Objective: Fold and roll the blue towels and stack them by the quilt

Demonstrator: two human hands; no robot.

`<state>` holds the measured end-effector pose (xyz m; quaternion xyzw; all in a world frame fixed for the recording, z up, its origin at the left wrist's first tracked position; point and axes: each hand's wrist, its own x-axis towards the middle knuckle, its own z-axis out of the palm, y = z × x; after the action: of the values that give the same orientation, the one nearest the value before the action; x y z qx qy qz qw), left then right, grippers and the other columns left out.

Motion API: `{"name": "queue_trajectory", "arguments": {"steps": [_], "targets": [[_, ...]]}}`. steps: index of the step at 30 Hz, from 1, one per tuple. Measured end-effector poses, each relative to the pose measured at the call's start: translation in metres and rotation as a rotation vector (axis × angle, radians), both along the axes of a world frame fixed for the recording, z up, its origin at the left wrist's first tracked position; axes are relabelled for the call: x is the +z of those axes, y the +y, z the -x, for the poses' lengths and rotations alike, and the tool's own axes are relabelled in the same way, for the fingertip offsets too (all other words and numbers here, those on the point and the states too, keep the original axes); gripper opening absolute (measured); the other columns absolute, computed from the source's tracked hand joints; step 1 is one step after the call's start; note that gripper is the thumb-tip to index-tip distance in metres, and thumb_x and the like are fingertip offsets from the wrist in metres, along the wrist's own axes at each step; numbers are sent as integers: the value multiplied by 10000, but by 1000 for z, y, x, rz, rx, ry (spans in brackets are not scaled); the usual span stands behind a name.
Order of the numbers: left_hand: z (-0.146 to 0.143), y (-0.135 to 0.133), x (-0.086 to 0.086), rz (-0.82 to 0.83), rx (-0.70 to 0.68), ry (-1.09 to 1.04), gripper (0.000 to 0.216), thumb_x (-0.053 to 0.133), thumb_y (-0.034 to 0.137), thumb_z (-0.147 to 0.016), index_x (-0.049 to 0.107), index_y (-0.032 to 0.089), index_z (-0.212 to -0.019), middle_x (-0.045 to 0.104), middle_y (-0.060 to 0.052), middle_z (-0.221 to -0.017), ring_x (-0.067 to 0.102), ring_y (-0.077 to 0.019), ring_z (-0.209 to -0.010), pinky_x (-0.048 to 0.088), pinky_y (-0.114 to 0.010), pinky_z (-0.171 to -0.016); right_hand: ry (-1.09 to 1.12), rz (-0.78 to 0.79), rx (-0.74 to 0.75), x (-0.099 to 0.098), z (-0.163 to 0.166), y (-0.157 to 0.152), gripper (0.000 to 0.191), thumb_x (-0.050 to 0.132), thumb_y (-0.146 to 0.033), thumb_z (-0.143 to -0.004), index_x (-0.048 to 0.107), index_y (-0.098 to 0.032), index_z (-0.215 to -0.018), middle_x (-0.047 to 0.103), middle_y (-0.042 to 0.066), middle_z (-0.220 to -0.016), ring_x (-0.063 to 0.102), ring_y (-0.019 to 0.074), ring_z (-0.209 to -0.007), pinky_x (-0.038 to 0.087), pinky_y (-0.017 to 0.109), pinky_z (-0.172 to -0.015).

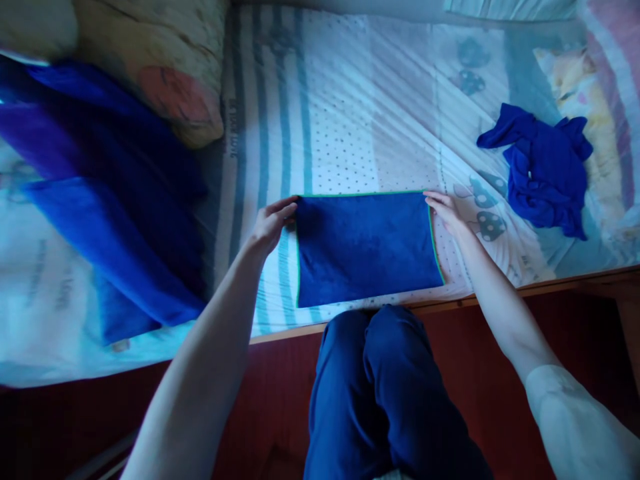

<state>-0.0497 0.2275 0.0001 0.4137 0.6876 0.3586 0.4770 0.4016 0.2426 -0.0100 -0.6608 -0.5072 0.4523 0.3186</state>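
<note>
A dark blue cloth (367,247) with thin green edging lies spread as a rectangle at the near side of the bed, like a small towel. At its far left corner, my left hand (273,223) is closed, thumb and fingers pinching the edge. My right hand (443,208) grips the far right corner, its fingertips on the green border. The cloth's far edge runs straight between the two hands. Its near edge comes close to the bed's front, just beyond my knees.
A crumpled blue cloth (547,167) sits to the right on the patterned sheet (345,113). Larger blue fabric (135,227) is heaped at the left, beside a printed pillow (175,73). The wooden bed edge (285,333) runs along the front.
</note>
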Motion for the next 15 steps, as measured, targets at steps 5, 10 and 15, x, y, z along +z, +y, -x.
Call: {"name": "queue_trajectory", "arguments": {"steps": [5,10,15], "targets": [[-1,15,3,-38,-200,408,513,656,389,-781,704,150,-1233,728,-102,-1039,678,-254,-985,525,-405,-958,-191,-87,-1,-15,4,19,440,669,-384,-853,719,-152,-1223,732,145,-1201,686,246,-1085,527,432,-1021],[-2,40,-1,-135,-401,741,404,598,278,-792,704,165,-1165,704,-117,-1120,620,-283,-1124,424,-468,-1104,-480,-65,71,-14,15,41,329,702,-304,-818,731,-172,-1119,728,121,-1071,690,248,-1032,531,434,-1019],[-3,60,-2,-22,-569,827,210,639,251,-772,716,163,-946,702,-103,-967,611,-304,-1121,416,-474,-1100,-534,140,116,0,17,56,177,761,-258,-752,726,-176,-905,708,29,-811,694,222,-880,563,364,-881]]}}
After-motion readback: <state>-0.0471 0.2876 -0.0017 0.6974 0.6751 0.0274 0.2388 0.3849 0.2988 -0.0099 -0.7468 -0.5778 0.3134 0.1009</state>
